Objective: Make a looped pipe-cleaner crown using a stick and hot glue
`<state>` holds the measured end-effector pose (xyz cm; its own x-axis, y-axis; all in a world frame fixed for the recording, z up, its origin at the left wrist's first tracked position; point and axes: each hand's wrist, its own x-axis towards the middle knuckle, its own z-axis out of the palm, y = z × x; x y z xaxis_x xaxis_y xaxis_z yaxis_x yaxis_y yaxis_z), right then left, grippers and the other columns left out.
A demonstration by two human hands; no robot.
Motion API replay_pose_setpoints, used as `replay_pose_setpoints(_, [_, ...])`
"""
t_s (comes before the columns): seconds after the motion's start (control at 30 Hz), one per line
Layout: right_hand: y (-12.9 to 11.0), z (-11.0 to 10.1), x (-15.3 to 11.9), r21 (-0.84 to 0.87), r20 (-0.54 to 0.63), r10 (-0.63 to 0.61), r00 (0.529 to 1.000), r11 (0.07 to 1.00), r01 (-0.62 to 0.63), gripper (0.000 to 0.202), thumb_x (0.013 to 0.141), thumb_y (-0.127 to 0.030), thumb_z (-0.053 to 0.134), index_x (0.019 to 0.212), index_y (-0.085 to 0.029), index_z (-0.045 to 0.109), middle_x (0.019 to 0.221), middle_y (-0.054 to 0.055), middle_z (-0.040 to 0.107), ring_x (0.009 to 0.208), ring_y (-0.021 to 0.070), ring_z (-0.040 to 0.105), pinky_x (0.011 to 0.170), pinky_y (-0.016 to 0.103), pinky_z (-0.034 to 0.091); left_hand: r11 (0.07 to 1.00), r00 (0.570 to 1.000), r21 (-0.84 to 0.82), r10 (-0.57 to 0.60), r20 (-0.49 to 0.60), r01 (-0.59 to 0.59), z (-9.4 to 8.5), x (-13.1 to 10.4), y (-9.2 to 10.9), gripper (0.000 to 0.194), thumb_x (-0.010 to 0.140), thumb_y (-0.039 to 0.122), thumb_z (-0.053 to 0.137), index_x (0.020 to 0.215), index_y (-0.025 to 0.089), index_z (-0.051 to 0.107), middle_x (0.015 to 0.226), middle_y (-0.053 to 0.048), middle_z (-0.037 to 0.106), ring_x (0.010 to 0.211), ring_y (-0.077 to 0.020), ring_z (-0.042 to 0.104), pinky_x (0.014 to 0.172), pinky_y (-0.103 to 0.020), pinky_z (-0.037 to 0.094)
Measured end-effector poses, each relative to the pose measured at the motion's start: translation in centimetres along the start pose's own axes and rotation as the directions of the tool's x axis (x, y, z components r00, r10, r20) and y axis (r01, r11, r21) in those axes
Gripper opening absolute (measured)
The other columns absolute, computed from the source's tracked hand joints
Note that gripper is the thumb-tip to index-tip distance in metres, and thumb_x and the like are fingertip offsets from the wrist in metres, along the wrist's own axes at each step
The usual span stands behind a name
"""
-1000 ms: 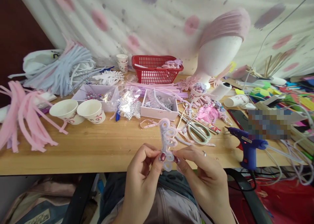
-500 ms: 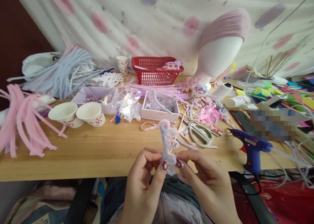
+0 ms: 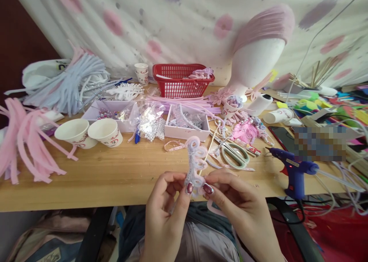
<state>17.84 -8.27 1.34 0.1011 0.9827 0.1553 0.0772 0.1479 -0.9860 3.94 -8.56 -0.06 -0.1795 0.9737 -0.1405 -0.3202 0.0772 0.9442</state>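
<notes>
Between my two hands, just in front of the table edge, stands a looped pipe-cleaner piece (image 3: 193, 160) in pale blue and pink, with several round loops along its right side. My left hand (image 3: 169, 200) is closed on its lower left side, thumb and forefinger pinching it. With thumb and forefinger, my right hand (image 3: 234, 202) pinches the lower right loops. A pink strand end hangs below my right fingers. Scissors (image 3: 235, 156) with pale green handles lie beyond my right hand. A blue glue gun (image 3: 294, 172) stands farther right, its small red light lit.
Paper cups (image 3: 105, 133) and pink pipe cleaners (image 3: 34, 143) are at the left. Behind are a white box of beads (image 3: 188, 131), a red basket (image 3: 182, 82) and a white mannequin head (image 3: 255, 63). Cables and coloured scraps crowd the right.
The looped piece has turned and tilted slightly, and both hands have shifted a little with it, still pinching. The whole view has moved slightly.
</notes>
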Motion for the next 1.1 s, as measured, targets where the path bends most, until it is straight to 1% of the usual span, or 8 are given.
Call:
replay_pose_setpoints(0.37, [0.4, 0.5, -0.6, 0.034, -0.026, 0.057, 0.998, 0.998, -0.056, 0.004, 0.083, -0.029, 0.079, 0.087, -0.028, 0.078, 0.079, -0.001, 0.076, 0.068, 0.0122, 0.072, 0.056, 0.014, 0.056, 0.994, 0.991, -0.076, -0.074, 0.111, 0.083, 0.2, -0.2, -0.1, 0.029, 0.080, 0.042, 0.081, 0.094, 0.020, 0.070, 0.086, -0.004, 0.074, 0.072, -0.0129, 0.064, 0.069, -0.021, 0.054])
replay_pose_setpoints(0.5, [1.1, -1.0, -0.1, -0.171, -0.088, -0.069, 0.994, 0.984, 0.053, 0.006, 0.091, -0.030, 0.071, 0.091, -0.026, 0.076, 0.078, -0.001, 0.077, 0.067, 0.0134, 0.073, 0.061, 0.019, 0.058, 0.988, 0.989, -0.113, -0.095, 0.111, 0.107, 0.5, 0.2, -0.2, 0.030, 0.076, 0.042, 0.084, 0.088, 0.018, 0.070, 0.077, -0.001, 0.071, 0.061, -0.0093, 0.058, 0.059, -0.019, 0.051])
replay_pose_setpoints(0.57, [1.5, -2.7, 1.0, -0.396, -0.121, -0.224, 0.967, 0.904, 0.160, 0.013, 0.097, -0.027, 0.062, 0.095, -0.025, 0.075, 0.080, 0.000, 0.077, 0.071, 0.0139, 0.072, 0.067, 0.022, 0.058, 0.984, 0.991, -0.135, -0.101, 0.085, 0.112, 0.3, 0.5, -0.2, 0.033, 0.073, 0.042, 0.087, 0.086, 0.017, 0.070, 0.076, -0.001, 0.071, 0.061, -0.0102, 0.059, 0.056, -0.019, 0.050])
replay_pose_setpoints(0.63, [2.0, -4.3, 2.6, -0.616, -0.037, -0.322, 0.946, 0.753, 0.232, 0.017, 0.098, -0.023, 0.057, 0.103, -0.023, 0.073, 0.092, 0.004, 0.076, 0.082, 0.0179, 0.072, 0.072, 0.027, 0.057, 0.982, 0.993, -0.153, -0.107, 0.058, 0.115, 0.0, 0.9, -0.2, 0.035, 0.070, 0.043, 0.088, 0.084, 0.017, 0.070, 0.077, -0.002, 0.072, 0.063, -0.0113, 0.060, 0.055, -0.019, 0.050])
replay_pose_setpoints(0.73, [2.8, -5.4, 5.0, -0.786, 0.247, -0.263, 0.933, 0.509, 0.352, 0.029, 0.098, -0.015, 0.050, 0.116, -0.020, 0.072, 0.098, 0.010, 0.070, 0.084, 0.0226, 0.069, 0.073, 0.034, 0.055, 0.979, 0.992, -0.162, -0.118, 0.035, 0.122, -0.7, 1.3, 0.0, 0.034, 0.068, 0.041, 0.090, 0.083, 0.016, 0.070, 0.077, -0.002, 0.072, 0.067, -0.0125, 0.062, 0.056, -0.019, 0.050])
replay_pose_setpoints(0.83, [3.6, -4.9, 6.6, -0.812, 0.432, -0.189, 0.882, 0.344, 0.472, 0.032, 0.097, -0.009, 0.048, 0.115, -0.019, 0.073, 0.096, 0.011, 0.069, 0.082, 0.0226, 0.067, 0.073, 0.036, 0.054, 0.978, 0.991, -0.160, -0.133, 0.028, 0.135, -1.2, 1.5, 0.0, 0.035, 0.065, 0.039, 0.092, 0.081, 0.016, 0.071, 0.076, -0.003, 0.072, 0.065, -0.0124, 0.061, 0.056, -0.020, 0.050])
replay_pose_setpoints(0.97, [4.1, -4.3, 7.4, -0.805, 0.492, -0.182, 0.852, 0.278, 0.524, 0.023, 0.096, -0.010, 0.054, 0.098, -0.019, 0.075, 0.094, 0.010, 0.070, 0.084, 0.0243, 0.067, 0.075, 0.037, 0.053, 0.978, 0.989, -0.151, -0.143, 0.038, 0.147, -1.6, 1.6, 0.0, 0.037, 0.064, 0.042, 0.092, 0.082, 0.016, 0.072, 0.074, -0.003, 0.073, 0.057, -0.0111, 0.059, 0.054, -0.022, 0.050])
replay_pose_setpoints(1.1, [3.3, -5.9, 6.4, -0.807, 0.454, -0.268, 0.850, 0.281, 0.520, 0.022, 0.098, -0.013, 0.052, 0.104, -0.020, 0.072, 0.094, 0.009, 0.073, 0.087, 0.0263, 0.068, 0.075, 0.039, 0.053, 0.974, 0.986, -0.158, -0.161, 0.038, 0.165, -1.6, 1.7, 0.2, 0.038, 0.063, 0.043, 0.093, 0.080, 0.016, 0.072, 0.074, -0.003, 0.074, 0.060, -0.0118, 0.061, 0.054, -0.021, 0.050])
